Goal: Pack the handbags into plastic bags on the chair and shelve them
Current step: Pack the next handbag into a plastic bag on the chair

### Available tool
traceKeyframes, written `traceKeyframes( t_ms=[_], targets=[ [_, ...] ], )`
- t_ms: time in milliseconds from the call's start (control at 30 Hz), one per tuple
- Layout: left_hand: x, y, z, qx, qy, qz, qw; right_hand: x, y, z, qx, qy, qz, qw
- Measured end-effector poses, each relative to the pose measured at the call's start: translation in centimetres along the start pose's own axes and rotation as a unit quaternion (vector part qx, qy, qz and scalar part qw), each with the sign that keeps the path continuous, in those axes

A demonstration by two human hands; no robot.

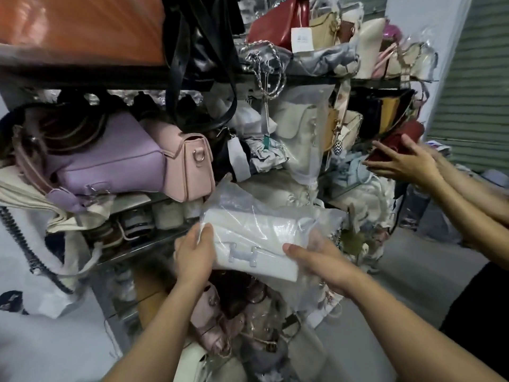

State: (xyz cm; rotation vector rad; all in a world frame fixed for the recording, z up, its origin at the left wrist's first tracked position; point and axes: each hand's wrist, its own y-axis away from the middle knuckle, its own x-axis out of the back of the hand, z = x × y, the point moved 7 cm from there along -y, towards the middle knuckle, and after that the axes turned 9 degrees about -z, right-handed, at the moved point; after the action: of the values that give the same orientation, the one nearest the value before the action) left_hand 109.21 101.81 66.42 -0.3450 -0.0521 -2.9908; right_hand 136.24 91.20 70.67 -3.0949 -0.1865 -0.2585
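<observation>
Currently the shelf (110, 78) fills the view, its tiers crammed with handbags, many wrapped in film, with little free space visible. The white handbag (256, 244) is held in front of the middle tier, just below a pink handbag (190, 166). It sits inside a clear plastic bag (248, 197) whose loose mouth stands up above it. Both hands hold the load. The left hand (194, 255) is wrapped round the left end with the thumb on top. The right hand (316, 260) clamps the right end through the film, thumb on the front face and fingers behind. At far right a second person's hands (405, 161) hold a dark red bag (396, 142) against the shelf. Handling assessment: the white handbag appears boxy, fairly stiff and light, but the film looks slick and may slide over the surface. Grip the body through the film at both short ends, never the loose plastic alone. Keep fingers off the clasp (244, 253) on the front flap, which could scratch or snag the film. Expect neighbouring bags to shift during insertion.
</observation>
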Motion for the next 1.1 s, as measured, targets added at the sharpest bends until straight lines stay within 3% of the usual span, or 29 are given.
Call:
traceKeyframes(
  t_ms=[333, 533, 767, 1100],
  targets=[
    [-5.5, -11.1, 4.1, -0.008, -0.038, -0.045, 0.998, 3.5, -12.2, 3.4, -0.075, 0.036, 0.073, 0.994],
    [-8.0, -16.1, 2.7, 0.036, -0.098, -0.035, 0.994, 4.1, -17.0, 6.6, -0.106, 0.064, 0.106, 0.987],
    [-10.9, -18.9, 0.9, 0.038, -0.066, -0.075, 0.994, 5.0, -19.7, 8.0, -0.140, 0.130, 0.137, 0.972],
    [-11.8, -19.5, 0.6, -0.017, -0.086, 0.003, 0.996, 2.4, -20.0, 6.9, -0.155, 0.232, 0.124, 0.952]
  ],
)
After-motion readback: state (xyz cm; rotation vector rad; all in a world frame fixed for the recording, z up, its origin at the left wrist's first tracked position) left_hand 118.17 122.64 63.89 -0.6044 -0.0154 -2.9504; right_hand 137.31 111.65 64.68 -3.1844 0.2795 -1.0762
